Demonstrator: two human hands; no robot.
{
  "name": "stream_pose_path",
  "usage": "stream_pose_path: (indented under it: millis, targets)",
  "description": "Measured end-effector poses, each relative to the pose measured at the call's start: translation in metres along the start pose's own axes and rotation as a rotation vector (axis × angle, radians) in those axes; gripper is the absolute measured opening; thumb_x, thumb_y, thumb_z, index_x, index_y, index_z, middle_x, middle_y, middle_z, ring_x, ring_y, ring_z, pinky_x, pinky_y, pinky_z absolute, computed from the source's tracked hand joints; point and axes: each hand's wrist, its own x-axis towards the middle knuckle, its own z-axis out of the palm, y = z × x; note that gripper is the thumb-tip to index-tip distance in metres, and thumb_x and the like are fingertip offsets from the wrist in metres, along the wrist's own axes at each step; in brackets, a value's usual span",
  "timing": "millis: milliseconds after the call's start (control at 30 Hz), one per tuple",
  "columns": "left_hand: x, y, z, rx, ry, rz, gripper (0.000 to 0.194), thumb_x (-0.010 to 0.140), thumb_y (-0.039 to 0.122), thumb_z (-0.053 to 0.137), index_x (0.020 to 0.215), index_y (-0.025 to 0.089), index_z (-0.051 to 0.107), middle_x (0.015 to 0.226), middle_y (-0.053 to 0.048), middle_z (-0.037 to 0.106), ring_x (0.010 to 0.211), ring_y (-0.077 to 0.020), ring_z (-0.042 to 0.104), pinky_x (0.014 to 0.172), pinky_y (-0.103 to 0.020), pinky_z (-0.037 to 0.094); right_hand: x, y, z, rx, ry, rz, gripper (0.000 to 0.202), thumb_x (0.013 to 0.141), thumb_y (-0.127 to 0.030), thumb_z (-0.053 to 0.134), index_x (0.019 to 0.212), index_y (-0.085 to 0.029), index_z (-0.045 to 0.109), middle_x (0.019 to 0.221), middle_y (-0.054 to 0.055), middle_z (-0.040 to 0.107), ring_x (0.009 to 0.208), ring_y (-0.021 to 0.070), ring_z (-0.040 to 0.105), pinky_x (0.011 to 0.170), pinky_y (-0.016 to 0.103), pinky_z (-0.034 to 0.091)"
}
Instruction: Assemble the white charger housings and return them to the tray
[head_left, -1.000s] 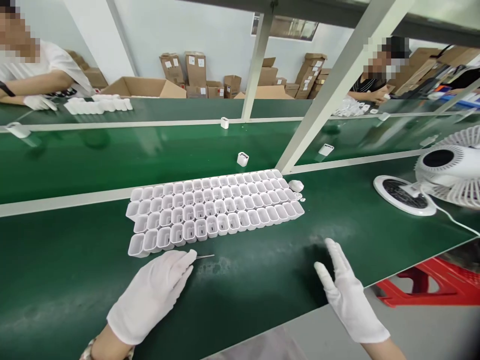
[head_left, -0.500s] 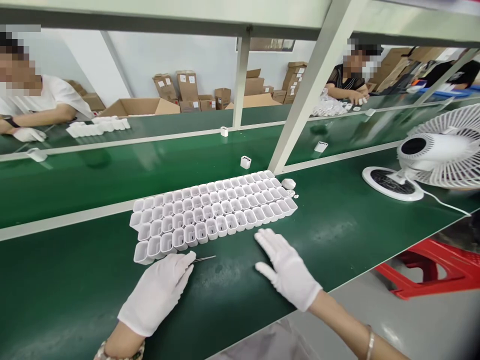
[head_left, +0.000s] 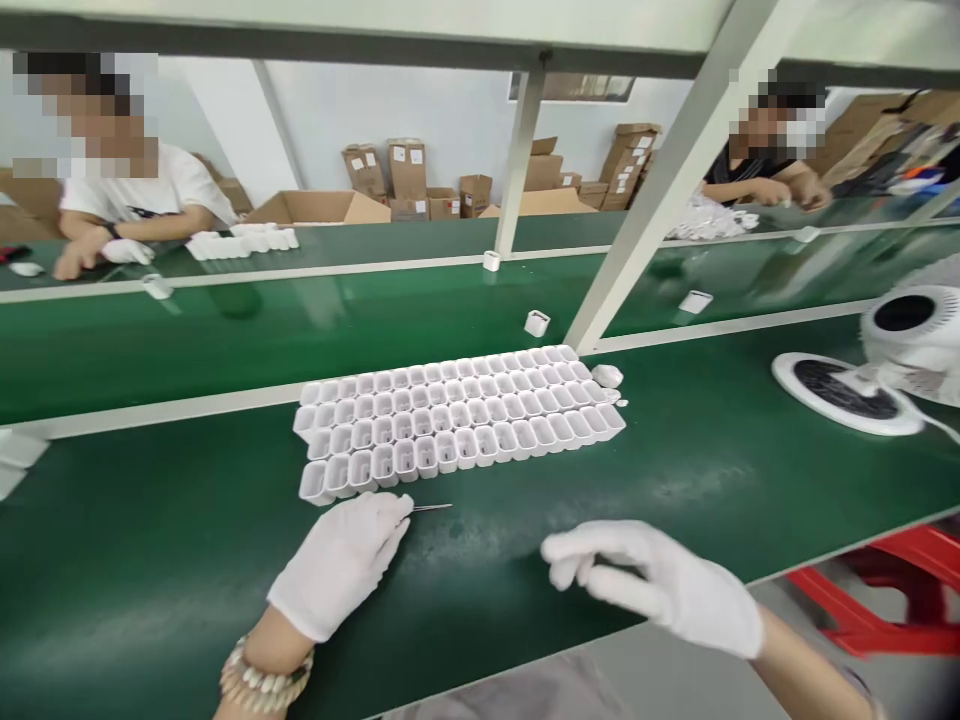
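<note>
My left hand (head_left: 346, 562), in a white glove, is closed around a pair of thin metal tweezers (head_left: 433, 508), whose tips point right. It rests just in front of a block of white plastic cups (head_left: 450, 412), packed side by side in several rows with their open tops up. Dark slots show at the bottom of many cups. To the right, my gloved right hand (head_left: 652, 578) hovers over the green bench with fingers bent and the thumb apart from them; I see nothing in it.
A white fan (head_left: 847, 392) stands at the right on the green bench (head_left: 480, 560). Single white housings (head_left: 537, 323) lie on the belt behind. A slanted post (head_left: 637, 240) rises behind the cups. Two people (head_left: 142, 200) work opposite. A red stool (head_left: 892, 590) is below right.
My right hand has drawn back toward me and turned, its flat fingers now bent. My left hand keeps the tweezers near the front row. The view has swung left.
</note>
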Motion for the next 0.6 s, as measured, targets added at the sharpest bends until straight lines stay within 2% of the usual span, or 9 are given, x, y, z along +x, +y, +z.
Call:
stream_pose_path:
  millis: [33,100,133,200,267,333,433,500,600]
  targets:
    - [0.0,0.0,0.001,-0.006,-0.001,-0.008,0.027,0.1,0.02,0.037,0.095,0.019,0.064,0.083,-0.005,0.071,0.07,-0.0186,0.069,0.064,-0.03,0.057,0.02,-0.01,0.009,0.033,-0.225,-0.065,0.038,0.093,-0.048,0.056,0.118,-0.023,0.072,0.1,0.006,0.077,0.093,0.0224,0.072,0.089,0.035,0.056]
    - [0.0,0.0,0.004,-0.024,0.0,-0.009,0.025,0.099,0.019,0.038,0.096,0.018,0.063,0.085,-0.005,0.071,0.074,-0.0187,0.069,0.068,-0.03,0.057,0.057,-0.021,0.03,0.057,-0.582,-0.163,0.038,0.089,-0.047,0.064,0.116,-0.022,0.074,0.093,0.003,0.077,0.087,0.0197,0.073,0.085,0.029,0.057]
    - [0.0,0.0,0.007,-0.029,-0.007,-0.01,0.024,0.099,0.019,0.039,0.097,0.018,0.063,0.086,-0.005,0.07,0.074,-0.0184,0.069,0.069,-0.03,0.057,0.073,-0.022,0.041,0.056,-0.716,-0.182,0.039,0.088,-0.048,0.064,0.115,-0.022,0.074,0.091,0.003,0.077,0.085,0.0184,0.074,0.082,0.026,0.057]
    - [-0.002,-0.001,0.012,-0.02,-0.032,-0.02,0.024,0.099,0.019,0.038,0.094,0.018,0.062,0.084,-0.005,0.069,0.072,-0.0172,0.067,0.067,-0.029,0.055,0.099,-0.019,0.062,0.066,-0.894,-0.189,0.042,0.087,-0.05,0.063,0.114,-0.019,0.075,0.088,0.003,0.077,0.081,0.0165,0.074,0.078,0.022,0.057]
    - [-0.004,-0.002,0.018,0.006,-0.067,-0.036,0.023,0.1,0.019,0.039,0.092,0.018,0.061,0.082,-0.004,0.067,0.07,-0.0167,0.065,0.065,-0.028,0.053,0.116,-0.014,0.077,0.119,-0.969,-0.184,0.046,0.089,-0.051,0.06,0.116,-0.017,0.074,0.091,0.004,0.077,0.081,0.0161,0.074,0.076,0.021,0.057]
    - [-0.005,-0.002,0.023,0.04,-0.108,-0.045,0.02,0.099,0.019,0.042,0.091,0.018,0.061,0.08,-0.003,0.066,0.069,-0.0171,0.064,0.063,-0.028,0.051,0.126,-0.01,0.084,0.151,-0.958,-0.213,0.047,0.09,-0.049,0.058,0.119,-0.015,0.071,0.095,0.006,0.076,0.084,0.0167,0.074,0.077,0.022,0.057]
    - [-0.004,0.003,0.027,0.127,-0.209,-0.048,0.016,0.097,0.018,0.047,0.089,0.018,0.06,0.078,-0.003,0.064,0.064,-0.0178,0.06,0.057,-0.029,0.047,0.131,-0.005,0.087,0.055,-0.907,-0.416,0.037,0.091,-0.036,0.057,0.118,-0.015,0.072,0.102,0.006,0.076,0.088,0.0181,0.073,0.081,0.024,0.055]
    - [0.001,0.008,0.027,0.205,-0.297,-0.047,0.017,0.097,0.019,0.048,0.085,0.018,0.06,0.075,-0.002,0.062,0.059,-0.0178,0.058,0.052,-0.03,0.043,0.132,-0.001,0.09,-0.037,-0.892,-0.567,0.031,0.089,-0.025,0.057,0.112,-0.015,0.075,0.098,0.004,0.076,0.085,0.0177,0.072,0.08,0.023,0.053]
    - [0.017,0.016,0.028,0.276,-0.42,-0.001,0.018,0.097,0.021,0.05,0.082,0.017,0.06,0.071,-0.002,0.06,0.057,-0.0185,0.057,0.049,-0.03,0.04,0.134,0.005,0.097,-0.064,-0.89,-0.622,0.026,0.086,-0.017,0.058,0.104,-0.016,0.076,0.086,0.0,0.075,0.076,0.0157,0.071,0.074,0.021,0.053]
